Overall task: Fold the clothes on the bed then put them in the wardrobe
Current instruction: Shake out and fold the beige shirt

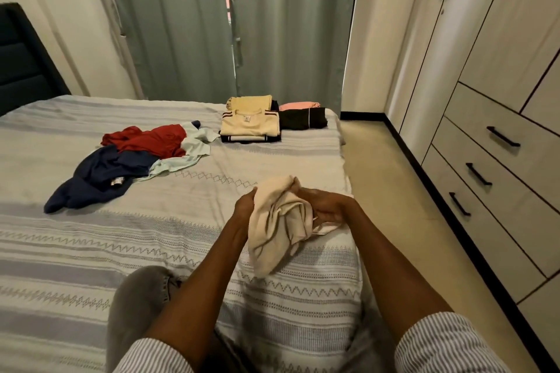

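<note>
Clothes lie in three groups on the bed (91,251), which fills most of the view under a grey-and-white striped cover with zigzag bands. Along the right side runs the wardrobe (500,100), pale, with black bar handles on its tall doors and on three drawers below. Grey-green curtains (242,24) hang closed behind the far edge of the bed, and a dark headboard (21,60) shows at the far left. An unfolded heap sits left of centre: a navy garment (100,179) nearest, a red garment (148,141) on its far side, and a pale mint garment (191,150) on their right, all overlapping. Near the far right corner of the bed stand folded stacks: a cream shirt with dark stripes (250,126) on a stack, a yellow folded piece (251,103) behind it, a black folded piece (303,118) just beside it on the right, and a pink one (298,105) behind that. Closest to the camera, a crumpled cream garment (278,227) is lifted above the bed's right portion, bunched between both hands and drooping below them. The left hand (245,206) grips its left edge with fingers curled into the cloth; the right hand (327,206) holds the right side, fingers closed over a fold. Both forearms reach out of striped sleeves, and a knee in grey fabric (136,297) rests on the bed at the lower left.
</note>
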The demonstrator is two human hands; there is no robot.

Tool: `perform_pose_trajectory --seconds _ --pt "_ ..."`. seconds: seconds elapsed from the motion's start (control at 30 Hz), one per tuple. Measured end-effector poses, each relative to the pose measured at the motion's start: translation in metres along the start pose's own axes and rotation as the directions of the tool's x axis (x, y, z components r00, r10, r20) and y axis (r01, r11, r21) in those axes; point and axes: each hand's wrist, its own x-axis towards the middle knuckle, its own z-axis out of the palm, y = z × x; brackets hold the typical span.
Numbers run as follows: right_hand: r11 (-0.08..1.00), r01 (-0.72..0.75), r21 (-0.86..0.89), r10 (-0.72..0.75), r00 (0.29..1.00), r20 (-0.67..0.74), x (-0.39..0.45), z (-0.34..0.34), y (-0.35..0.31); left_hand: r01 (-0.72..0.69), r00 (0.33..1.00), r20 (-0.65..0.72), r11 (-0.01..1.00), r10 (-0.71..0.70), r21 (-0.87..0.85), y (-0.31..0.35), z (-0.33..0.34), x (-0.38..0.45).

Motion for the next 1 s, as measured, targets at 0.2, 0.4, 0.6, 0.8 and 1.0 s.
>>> perform_pose_trajectory --seconds 0.2,0.4,0.6,0.8,1.0 --pt "0.957 0.187 -0.222 -0.234 0.950 -0.209 0.035 0.000 0.026 0.165 0.986 -0.039 0.986 -0.164 0.020 -0.017 -0.064 0.052" --pt "0.977 0.137 -0.161 -0.162 0.975 -0.153 0.027 0.006 0.015 0.073 0.873 -0.453 0.869 0.181 0.490 0.016 -0.109 0.046" --pt "0.844 -0.257 -0.471 0.413 0.871 0.264 0.018 0.028 0.029 0.299 0.865 -0.362 0.223 0.348 0.928 0.005 -0.149 0.047" --pt "0.763 -0.194 -0.616 -0.050 0.933 -0.355 0.054 0.008 0.082 -0.270 0.921 0.225 0.107 0.317 0.957 -0.031 -0.110 0.055" --pt "0.646 -0.191 -0.739 -0.181 0.902 -0.392 0.076 -0.010 0.135 -0.303 0.931 0.360 -0.411 0.067 0.860 -0.067 -0.048 0.066"
